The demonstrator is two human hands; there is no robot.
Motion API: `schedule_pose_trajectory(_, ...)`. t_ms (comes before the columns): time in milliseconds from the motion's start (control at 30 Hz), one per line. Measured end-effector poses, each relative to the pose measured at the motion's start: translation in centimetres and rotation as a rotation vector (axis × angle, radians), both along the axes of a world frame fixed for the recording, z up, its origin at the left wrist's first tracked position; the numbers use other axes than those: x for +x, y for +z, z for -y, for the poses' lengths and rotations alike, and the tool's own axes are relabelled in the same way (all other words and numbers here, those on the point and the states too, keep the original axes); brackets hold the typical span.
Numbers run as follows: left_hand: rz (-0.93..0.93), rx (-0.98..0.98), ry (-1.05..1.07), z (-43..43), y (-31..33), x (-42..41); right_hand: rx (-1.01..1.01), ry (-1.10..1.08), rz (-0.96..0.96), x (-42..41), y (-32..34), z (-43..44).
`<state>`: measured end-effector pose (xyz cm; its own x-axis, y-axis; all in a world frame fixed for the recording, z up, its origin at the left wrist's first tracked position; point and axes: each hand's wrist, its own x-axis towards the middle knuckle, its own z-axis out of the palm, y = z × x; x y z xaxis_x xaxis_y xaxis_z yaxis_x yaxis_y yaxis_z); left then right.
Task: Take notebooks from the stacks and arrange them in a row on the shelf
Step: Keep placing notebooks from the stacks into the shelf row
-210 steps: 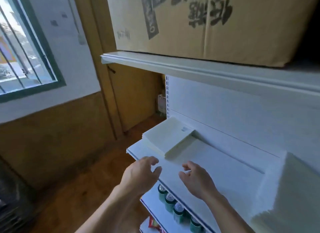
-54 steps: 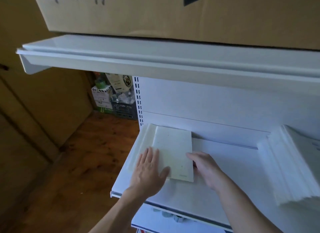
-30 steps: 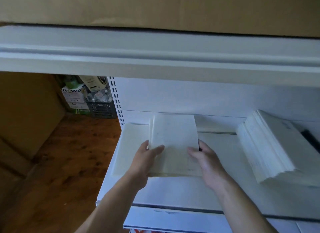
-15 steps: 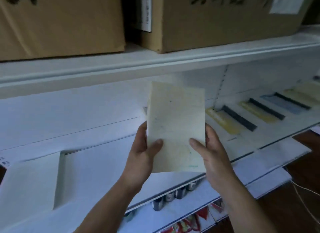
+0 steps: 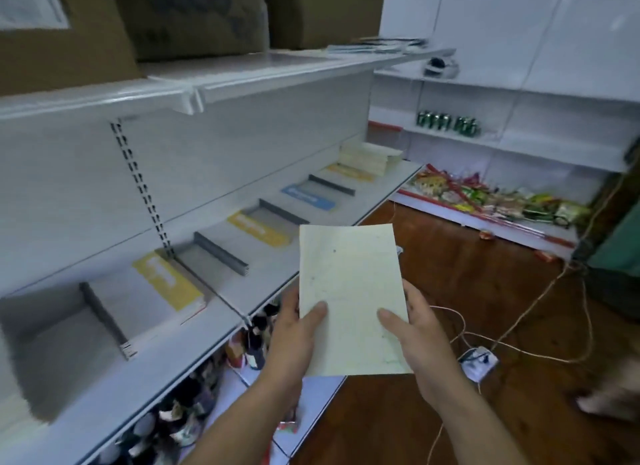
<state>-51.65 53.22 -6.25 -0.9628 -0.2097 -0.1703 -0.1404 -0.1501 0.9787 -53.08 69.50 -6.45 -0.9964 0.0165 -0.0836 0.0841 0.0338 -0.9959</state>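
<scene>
we grip one thin cream paper-covered notebook (image 5: 351, 298) by its lower edges in both hands, left (image 5: 294, 340) and right (image 5: 420, 336), off the long white metal shelf (image 5: 266, 274), so next it likely needs setting into the row of flat notebooks (image 5: 258, 227).

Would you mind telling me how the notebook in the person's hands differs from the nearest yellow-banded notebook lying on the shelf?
The held notebook is off the shelf, upright in the grip of the left hand and right hand; the yellow-banded notebook lies flat on the shelf, untouched. The held one shows a plain cream face; the shelved one shows a grey cover with a yellow band and a dark spine. Both are thin and rectangular.
</scene>
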Motion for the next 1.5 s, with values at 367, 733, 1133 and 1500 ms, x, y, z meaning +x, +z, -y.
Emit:
schedule_pose_trajectory(367,-0.019,-0.007,-0.12,-9.7,-1.5,-20.7,0.038,-0.173,0.032,-18.9,-2.4,-9.3)
schedule_pose_trajectory(733,-0.005,-0.035,-0.241,-18.2,0.5,-47.1,0.063,-0.292,0.038,-43.1,0.2,-17.5)
schedule_pose_trajectory(1133,-0.072,-0.074,0.082,-19.9,0.5,-63.4,0.151,0.144,-0.057,-66.4,1.9,-18.2)
schedule_pose_trajectory(1500,-0.03,-0.185,0.634,-22.5,-1.6,-74.1,0.304,0.613,-0.157,-83.8,0.9,-18.0)
